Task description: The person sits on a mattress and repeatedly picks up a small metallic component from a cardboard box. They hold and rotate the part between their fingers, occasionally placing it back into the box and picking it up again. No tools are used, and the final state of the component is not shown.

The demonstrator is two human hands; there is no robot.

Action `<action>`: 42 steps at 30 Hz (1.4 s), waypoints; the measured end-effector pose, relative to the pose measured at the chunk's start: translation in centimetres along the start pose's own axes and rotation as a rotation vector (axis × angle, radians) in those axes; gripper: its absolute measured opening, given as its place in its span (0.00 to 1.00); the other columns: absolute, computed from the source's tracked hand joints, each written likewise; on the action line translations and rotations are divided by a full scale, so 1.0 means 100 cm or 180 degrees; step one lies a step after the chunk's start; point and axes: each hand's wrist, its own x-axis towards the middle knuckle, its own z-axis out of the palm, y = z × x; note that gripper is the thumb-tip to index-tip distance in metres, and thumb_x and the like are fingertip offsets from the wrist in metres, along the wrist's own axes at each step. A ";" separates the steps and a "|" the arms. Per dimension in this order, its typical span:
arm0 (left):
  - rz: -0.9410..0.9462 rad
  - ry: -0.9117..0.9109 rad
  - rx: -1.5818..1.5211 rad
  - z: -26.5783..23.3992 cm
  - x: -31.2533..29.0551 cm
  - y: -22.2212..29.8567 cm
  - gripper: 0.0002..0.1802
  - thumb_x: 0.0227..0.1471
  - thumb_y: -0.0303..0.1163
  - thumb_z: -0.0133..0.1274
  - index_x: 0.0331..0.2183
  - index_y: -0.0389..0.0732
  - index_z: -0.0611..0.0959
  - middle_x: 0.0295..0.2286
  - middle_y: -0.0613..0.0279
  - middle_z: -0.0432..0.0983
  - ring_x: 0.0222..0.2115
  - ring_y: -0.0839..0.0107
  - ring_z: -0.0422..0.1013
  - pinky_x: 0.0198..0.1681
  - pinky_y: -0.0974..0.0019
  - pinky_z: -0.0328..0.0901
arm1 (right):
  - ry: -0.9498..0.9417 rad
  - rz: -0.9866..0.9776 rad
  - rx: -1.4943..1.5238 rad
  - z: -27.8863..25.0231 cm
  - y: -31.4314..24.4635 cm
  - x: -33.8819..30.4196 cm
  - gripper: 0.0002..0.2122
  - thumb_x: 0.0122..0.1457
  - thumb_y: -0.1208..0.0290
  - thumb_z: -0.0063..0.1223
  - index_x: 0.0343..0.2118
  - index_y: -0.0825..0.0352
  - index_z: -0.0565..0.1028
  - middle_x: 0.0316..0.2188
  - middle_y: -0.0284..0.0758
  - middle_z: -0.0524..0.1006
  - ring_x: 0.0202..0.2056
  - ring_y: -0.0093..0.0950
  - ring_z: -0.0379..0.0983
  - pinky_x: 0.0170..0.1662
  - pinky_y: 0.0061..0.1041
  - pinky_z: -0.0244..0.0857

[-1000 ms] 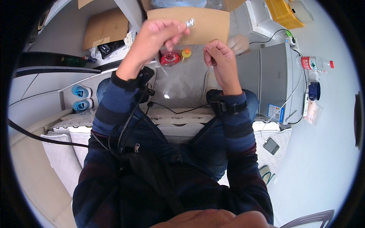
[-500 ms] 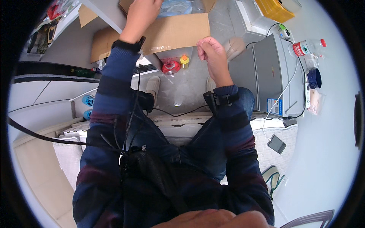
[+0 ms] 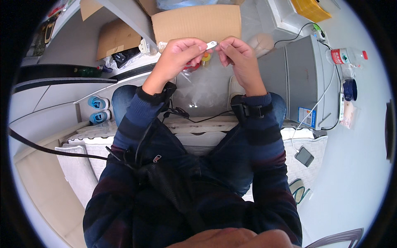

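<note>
My left hand (image 3: 180,57) is closed in a pinch around a small flat silver-white piece (image 3: 211,44) with a dark spot or hole near its end. The piece sticks out toward my right hand (image 3: 238,54), whose thumb and forefinger are pinched together close to its tip. Whether those fingers touch the piece, or hold something tiny, I cannot make out. Both hands are above the floor between my knees, in front of an open cardboard box (image 3: 196,27). Below my hands, a bottle with a yellow cap (image 3: 206,57) and a red container (image 3: 192,67) are partly hidden.
A grey cabinet-like appliance (image 3: 304,78) stands at the right, with a clear bottle (image 3: 349,56) beyond it. Shelving (image 3: 124,12) is on the left. A phone (image 3: 304,156) lies on the white padded seat, cabled. Blue shoes (image 3: 99,109) and cords (image 3: 206,120) are near my legs.
My left hand has come back from the cardboard box to beside my right hand, with the small silver-white piece now showing in it. My right hand stays pinched; the view has shifted slightly.
</note>
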 end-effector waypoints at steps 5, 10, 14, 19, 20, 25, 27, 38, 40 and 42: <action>-0.0103 0.0033 -0.0190 -0.008 -0.002 -0.013 0.14 0.67 0.38 0.56 0.40 0.37 0.88 0.24 0.72 0.77 0.24 0.85 0.68 0.27 0.79 0.61 | 0.0006 0.0022 -0.0006 0.007 0.008 0.009 0.10 0.71 0.67 0.52 0.36 0.66 0.79 0.27 0.28 0.78 0.26 0.16 0.68 0.31 0.17 0.59; -0.0052 0.0078 -0.0106 -0.012 -0.006 -0.015 0.14 0.67 0.37 0.56 0.40 0.37 0.88 0.25 0.73 0.77 0.25 0.86 0.69 0.27 0.80 0.60 | 0.0064 0.0039 0.0031 0.010 0.015 0.012 0.09 0.71 0.68 0.52 0.36 0.66 0.79 0.30 0.30 0.80 0.27 0.16 0.68 0.30 0.17 0.60; -0.0036 0.0093 -0.0102 -0.013 -0.007 -0.015 0.12 0.67 0.35 0.56 0.41 0.36 0.89 0.25 0.73 0.77 0.25 0.86 0.69 0.28 0.80 0.61 | 0.0040 0.0076 -0.0009 0.010 0.016 0.011 0.09 0.71 0.69 0.51 0.36 0.66 0.79 0.30 0.30 0.80 0.27 0.16 0.68 0.30 0.17 0.60; -0.0034 0.0098 -0.0099 -0.011 -0.007 -0.018 0.13 0.67 0.34 0.56 0.41 0.36 0.89 0.25 0.73 0.77 0.25 0.86 0.69 0.28 0.80 0.61 | 0.0052 0.0123 -0.0025 0.010 0.015 0.010 0.09 0.71 0.69 0.51 0.36 0.67 0.79 0.29 0.29 0.80 0.27 0.16 0.68 0.30 0.17 0.59; -0.0030 0.0094 -0.0092 -0.011 -0.007 -0.018 0.13 0.67 0.35 0.56 0.41 0.36 0.89 0.25 0.73 0.77 0.25 0.86 0.69 0.28 0.80 0.61 | 0.0044 0.0104 -0.0021 0.010 0.014 0.010 0.09 0.71 0.69 0.51 0.36 0.67 0.79 0.29 0.29 0.80 0.27 0.16 0.68 0.30 0.17 0.60; -0.0043 0.0137 -0.0062 -0.010 -0.006 -0.021 0.13 0.66 0.36 0.57 0.41 0.36 0.89 0.25 0.73 0.78 0.25 0.86 0.69 0.27 0.80 0.61 | 0.0134 0.0089 0.0018 0.012 0.014 0.009 0.09 0.71 0.70 0.51 0.35 0.67 0.79 0.29 0.29 0.80 0.27 0.15 0.68 0.30 0.17 0.60; -0.0069 0.0179 -0.0089 -0.009 -0.006 -0.021 0.13 0.66 0.37 0.58 0.41 0.36 0.89 0.24 0.73 0.78 0.25 0.86 0.69 0.27 0.80 0.62 | 0.0129 0.0010 -0.0043 0.011 0.014 0.008 0.09 0.70 0.70 0.52 0.35 0.66 0.79 0.28 0.28 0.79 0.26 0.15 0.68 0.30 0.16 0.60; -0.0022 0.0154 -0.0086 -0.009 -0.005 -0.023 0.13 0.66 0.36 0.58 0.41 0.36 0.89 0.25 0.72 0.79 0.25 0.86 0.70 0.28 0.80 0.63 | 0.0131 0.0045 -0.0069 0.011 0.012 0.010 0.07 0.69 0.71 0.53 0.36 0.67 0.80 0.25 0.27 0.78 0.26 0.15 0.69 0.30 0.16 0.61; -0.0024 0.0168 -0.0071 -0.010 -0.005 -0.023 0.13 0.66 0.36 0.58 0.42 0.36 0.89 0.25 0.72 0.79 0.26 0.86 0.71 0.28 0.80 0.63 | 0.0129 0.0022 -0.0137 0.012 0.012 0.009 0.09 0.70 0.69 0.51 0.35 0.66 0.80 0.24 0.26 0.76 0.25 0.14 0.68 0.29 0.16 0.59; -0.0022 0.0203 -0.0078 -0.010 -0.005 -0.024 0.13 0.66 0.35 0.57 0.42 0.36 0.89 0.26 0.72 0.79 0.26 0.86 0.71 0.29 0.80 0.63 | 0.0126 0.0059 -0.0152 0.012 0.013 0.009 0.09 0.71 0.69 0.51 0.35 0.66 0.80 0.24 0.26 0.76 0.25 0.15 0.68 0.29 0.16 0.59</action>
